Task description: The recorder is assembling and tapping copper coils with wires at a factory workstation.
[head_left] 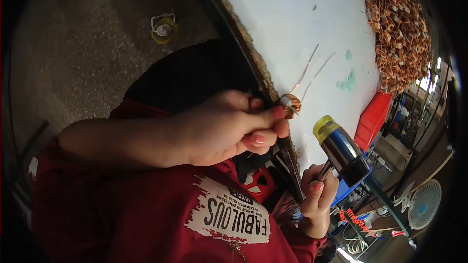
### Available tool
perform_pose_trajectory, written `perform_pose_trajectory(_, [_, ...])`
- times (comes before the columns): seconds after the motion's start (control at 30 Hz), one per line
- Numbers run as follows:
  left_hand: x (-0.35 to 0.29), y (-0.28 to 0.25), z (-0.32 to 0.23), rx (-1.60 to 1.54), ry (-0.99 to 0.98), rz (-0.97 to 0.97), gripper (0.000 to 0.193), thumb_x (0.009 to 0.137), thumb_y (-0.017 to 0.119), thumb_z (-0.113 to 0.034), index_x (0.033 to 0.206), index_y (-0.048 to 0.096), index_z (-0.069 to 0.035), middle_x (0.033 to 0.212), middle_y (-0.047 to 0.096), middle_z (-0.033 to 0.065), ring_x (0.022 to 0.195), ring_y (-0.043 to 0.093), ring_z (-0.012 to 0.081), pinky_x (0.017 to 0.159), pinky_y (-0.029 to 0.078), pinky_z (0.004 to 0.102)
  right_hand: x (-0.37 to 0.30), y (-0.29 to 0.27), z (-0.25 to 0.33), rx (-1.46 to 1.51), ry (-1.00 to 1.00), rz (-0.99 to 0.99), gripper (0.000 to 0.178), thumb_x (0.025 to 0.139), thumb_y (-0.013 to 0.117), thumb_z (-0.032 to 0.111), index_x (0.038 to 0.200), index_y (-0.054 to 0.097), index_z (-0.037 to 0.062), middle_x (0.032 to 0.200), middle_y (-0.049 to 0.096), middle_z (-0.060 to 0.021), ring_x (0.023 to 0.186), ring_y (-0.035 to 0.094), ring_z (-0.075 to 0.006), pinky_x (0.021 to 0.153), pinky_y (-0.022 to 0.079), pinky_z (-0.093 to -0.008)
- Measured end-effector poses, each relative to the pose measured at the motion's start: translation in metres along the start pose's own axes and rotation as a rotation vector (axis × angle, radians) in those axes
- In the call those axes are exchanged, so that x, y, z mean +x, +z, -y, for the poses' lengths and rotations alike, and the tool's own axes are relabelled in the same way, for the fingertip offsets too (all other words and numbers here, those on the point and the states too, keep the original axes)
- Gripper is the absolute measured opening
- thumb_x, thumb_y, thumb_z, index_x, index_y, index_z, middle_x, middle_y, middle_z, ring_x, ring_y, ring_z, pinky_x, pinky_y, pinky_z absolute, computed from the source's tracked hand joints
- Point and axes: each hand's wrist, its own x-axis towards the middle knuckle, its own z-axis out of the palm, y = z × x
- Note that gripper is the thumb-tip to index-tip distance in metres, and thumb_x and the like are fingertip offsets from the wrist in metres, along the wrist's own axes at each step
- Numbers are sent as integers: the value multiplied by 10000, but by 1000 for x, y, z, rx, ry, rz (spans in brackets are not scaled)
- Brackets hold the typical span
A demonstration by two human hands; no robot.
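My left hand (239, 129) pinches a small copper-wound ring coil (291, 105) between thumb and fingers at the table's edge. Two straight wire leads stick out from the coil over the white tabletop (287, 14). In my right hand (319, 196) is the handle of a mallet (341, 148), which has a dark head with a translucent yellow face. The mallet head is raised near the coil, apart from it.
A large heap of similar copper coils (397, 34) lies on the far right of the table. Beside it stands a red bin (373, 119). A yellow container with a white handle (164, 29) sits on the floor at left. A fan (425, 204) is at lower right.
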Motion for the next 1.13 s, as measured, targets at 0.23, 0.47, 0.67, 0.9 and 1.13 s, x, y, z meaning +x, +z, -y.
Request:
perform_pose_trajectory(0.23, [4,-1,3,-4,16,35,116,976,458,-51,990,558,7,916,606,124,603,414,78,552,338,166,1,-7,-9,100,5,-74,438,965,382,447,763,463,67,516,374,18,447,290,-85,424,205,-225])
perform_pose_trajectory(0.47, [4,-5,3,59,13,8,142,978,463,-58,958,565,37,922,613,139,616,423,88,557,346,170,11,-12,3,-278,28,18,438,978,334,424,757,460,68,524,393,3,444,297,-94,426,217,-237])
perform_pose_trajectory(0.67, [2,-2,3,32,-11,-12,159,982,458,-61,939,567,46,933,618,149,614,419,90,559,344,171,-2,-10,-6,217,-158,-233,432,987,309,379,771,472,42,543,442,-15,446,337,-123,432,261,-262])
perform_pose_trajectory(0.9, [2,-2,0,68,7,-15,159,982,463,-63,922,565,43,956,623,161,616,419,90,563,348,175,8,-14,-2,-544,-91,-21,421,991,308,348,803,497,22,561,479,-43,441,376,-161,441,305,-294])
perform_pose_trajectory(1.13, [3,-1,-1,75,-15,-55,130,973,484,-60,972,570,37,969,625,174,637,437,99,567,371,192,2,-32,5,-664,225,100,724,868,487,590,1271,542,-9,801,661,-131,548,549,-306,505,422,-356])
